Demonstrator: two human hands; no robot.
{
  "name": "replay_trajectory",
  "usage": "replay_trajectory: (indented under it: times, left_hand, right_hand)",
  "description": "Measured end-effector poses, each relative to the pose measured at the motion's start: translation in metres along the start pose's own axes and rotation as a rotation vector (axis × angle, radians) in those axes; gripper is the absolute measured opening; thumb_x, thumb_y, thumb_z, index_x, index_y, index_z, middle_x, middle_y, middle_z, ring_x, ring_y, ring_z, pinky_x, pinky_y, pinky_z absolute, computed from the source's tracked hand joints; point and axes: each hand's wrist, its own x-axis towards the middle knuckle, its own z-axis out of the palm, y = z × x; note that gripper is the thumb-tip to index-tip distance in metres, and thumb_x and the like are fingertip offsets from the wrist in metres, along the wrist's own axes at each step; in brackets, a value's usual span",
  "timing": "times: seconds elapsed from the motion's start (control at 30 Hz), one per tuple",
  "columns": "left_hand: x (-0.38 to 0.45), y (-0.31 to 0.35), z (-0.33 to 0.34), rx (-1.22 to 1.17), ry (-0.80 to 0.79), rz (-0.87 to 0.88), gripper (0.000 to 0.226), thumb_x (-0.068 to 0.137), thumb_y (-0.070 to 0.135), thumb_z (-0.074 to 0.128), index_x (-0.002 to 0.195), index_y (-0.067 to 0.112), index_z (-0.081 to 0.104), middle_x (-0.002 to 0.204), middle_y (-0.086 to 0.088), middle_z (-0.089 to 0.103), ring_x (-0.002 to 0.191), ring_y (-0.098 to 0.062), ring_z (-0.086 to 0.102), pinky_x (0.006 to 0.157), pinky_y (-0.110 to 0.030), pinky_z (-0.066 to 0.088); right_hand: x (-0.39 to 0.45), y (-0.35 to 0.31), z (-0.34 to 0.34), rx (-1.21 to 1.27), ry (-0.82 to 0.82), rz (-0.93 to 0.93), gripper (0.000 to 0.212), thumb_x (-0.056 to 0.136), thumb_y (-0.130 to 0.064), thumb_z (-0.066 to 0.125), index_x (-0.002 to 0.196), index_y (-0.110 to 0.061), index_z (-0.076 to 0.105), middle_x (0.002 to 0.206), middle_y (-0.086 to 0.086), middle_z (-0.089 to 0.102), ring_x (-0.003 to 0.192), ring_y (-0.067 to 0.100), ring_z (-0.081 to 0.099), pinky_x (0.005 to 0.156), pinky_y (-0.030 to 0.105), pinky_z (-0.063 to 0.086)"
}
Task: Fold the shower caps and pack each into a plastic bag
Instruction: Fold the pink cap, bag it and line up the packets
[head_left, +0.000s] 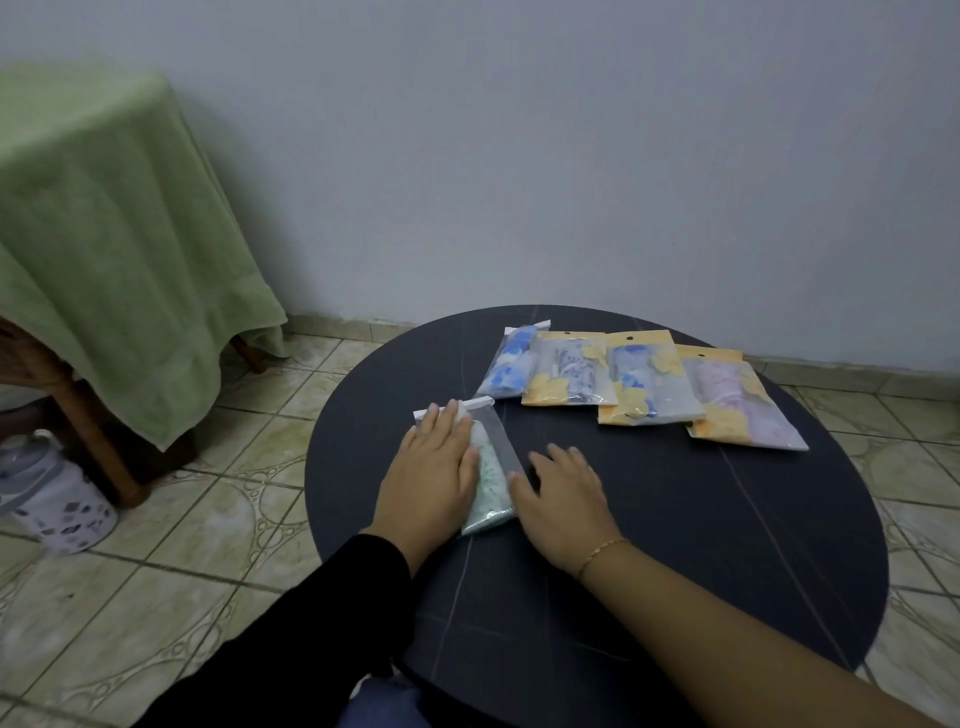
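On a round dark table, a clear plastic bag holding a folded green-patterned shower cap lies near the left edge; the left hand presses flat on it, fingers straight, probably to squeeze out air; the right hand rests relaxed just beside it, steadying its edge; four packed bags sit in a row behind, apparently finished.

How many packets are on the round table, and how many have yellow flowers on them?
Packets with yellow flower cards: 3
Clear packets without yellow: 2, a blue one and a green one under the left hand
Total: 5
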Motion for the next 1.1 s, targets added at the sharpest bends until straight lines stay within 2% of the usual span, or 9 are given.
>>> replay_trajectory:
  times: [0.07,0.1,0.17,0.33,0.47,0.57,0.77,0.9,1.1]
  left_hand:
    - [-0.005,-0.004,-0.006,0.005,0.184,0.134,0.049,0.09,0.041,0.032,0.117,0.018,0.065,0.124,-0.001,0.059,0.117,-0.025,0.053,0.092,-0.04,0.047]
    - [-0.008,-0.007,-0.007,0.017,0.264,0.164,0.041,0.088,0.039,0.039,0.102,0.019,0.072,0.104,0.001,0.064,0.096,-0.025,0.06,0.075,-0.039,0.051]
    - [-0.014,-0.009,-0.013,-0.012,0.246,0.165,0.043,0.085,0.048,0.042,0.095,0.022,0.074,0.088,0.007,0.06,0.081,-0.018,0.057,0.066,-0.036,0.05]
    - [-0.019,-0.01,-0.039,0.074,-0.09,0.03,0.09,0.06,0.087,0.036,0.126,0.03,0.058,0.115,0.02,0.05,0.107,-0.004,0.049,0.083,-0.024,0.044]
    - [-0.011,-0.013,-0.049,0.213,-0.162,-0.011,0.075,0.066,0.071,0.061,0.129,0.031,0.048,0.123,0.013,0.051,0.113,-0.013,0.051,0.084,-0.029,0.046]
    - [-0.003,-0.027,-0.048,0.178,-0.115,-0.09,0.066,0.079,0.053,0.058,0.14,0.035,0.037,0.132,0.009,0.05,0.116,-0.016,0.052,0.089,-0.031,0.046]
    - [0.043,-0.035,-0.034,0.125,-0.057,-0.155,0.053,0.09,0.033,0.047,0.142,0.028,0.035,0.137,0.003,0.044,0.116,-0.021,0.052,0.089,-0.036,0.048]
    - [0.078,-0.03,-0.024,0.092,-0.045,-0.137,0.046,0.093,0.026,0.043,0.139,0.022,0.038,0.135,-0.001,0.044,0.114,-0.024,0.053,0.086,-0.037,0.048]
    - [0.116,-0.028,-0.001,0.085,-0.072,-0.093,0.05,0.094,0.023,0.041,0.143,0.024,0.032,0.134,-0.002,0.043,0.111,-0.026,0.053,0.085,-0.04,0.048]
  right_hand:
    - [-0.001,-0.004,-0.002,-0.049,0.04,0.06,0.048,0.094,-0.045,0.039,0.135,-0.02,0.048,0.15,0.001,0.03,0.141,0.02,0.016,0.114,0.036,0.012]
    - [-0.002,-0.008,-0.003,-0.041,0.042,0.07,0.041,0.092,-0.046,0.043,0.125,-0.025,0.056,0.145,-0.003,0.035,0.137,0.017,0.02,0.11,0.036,0.016]
    - [0.0,-0.016,-0.002,0.009,0.014,0.104,0.027,0.09,-0.045,0.048,0.106,-0.033,0.066,0.137,-0.008,0.04,0.132,0.015,0.025,0.104,0.035,0.019]
    - [0.012,-0.033,-0.001,0.12,0.0,0.22,0.021,0.087,-0.034,0.051,0.088,-0.032,0.071,0.111,-0.012,0.061,0.119,0.013,0.042,0.102,0.034,0.026]
    - [0.024,-0.055,0.007,0.494,-0.102,0.131,0.021,0.079,-0.031,0.055,0.065,-0.039,0.068,0.09,-0.011,0.07,0.099,0.016,0.062,0.102,0.043,0.038]
    - [0.034,-0.068,0.009,0.418,-0.07,0.017,0.017,0.086,-0.029,0.053,0.094,-0.035,0.067,0.112,-0.009,0.064,0.112,0.016,0.054,0.105,0.039,0.035]
    - [0.082,-0.046,0.004,-0.419,0.397,-0.24,0.051,0.081,-0.023,0.062,0.131,-0.014,0.052,0.144,0.011,0.042,0.136,0.029,0.034,0.108,0.047,0.029]
    - [0.105,-0.025,-0.003,-0.542,0.148,-0.141,0.06,0.097,-0.027,0.033,0.15,-0.013,0.009,0.159,0.006,0.002,0.146,0.025,-0.004,0.115,0.05,-0.004]
    - [0.116,-0.016,-0.001,-0.523,0.139,-0.148,0.056,0.098,-0.029,0.03,0.149,-0.015,0.014,0.158,0.002,0.013,0.146,0.02,0.005,0.115,0.05,-0.005]
